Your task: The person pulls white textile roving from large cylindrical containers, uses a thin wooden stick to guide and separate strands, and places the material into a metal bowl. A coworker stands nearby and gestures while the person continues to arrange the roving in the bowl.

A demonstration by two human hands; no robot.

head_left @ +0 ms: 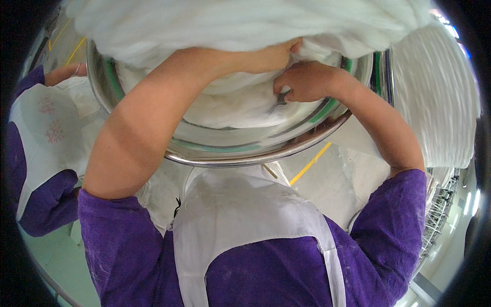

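Observation:
A wide round metal can point(225, 159) with a shiny rim and green bands stands in front of me. Soft white fibre point(240, 108) lies inside it, and a thick mass of fibre sliver point(255, 23) bulges over its far side. My left hand point(279, 55) reaches across the can against the underside of that mass; its fingers are mostly hidden, with one fingertip showing. Just to its right and nearer, my right hand point(309, 81) is inside the can. Its fingers curl inward, the thumb close to the forefinger, with a bit of white fibre between them.
More white sliver point(434, 97) hangs in long folds at the right, near a metal rack point(442, 207). Another person in a white apron point(51, 133) is at the left. Yellow lines point(310, 163) mark the grey floor. My own white apron point(245, 199) is close below the rim.

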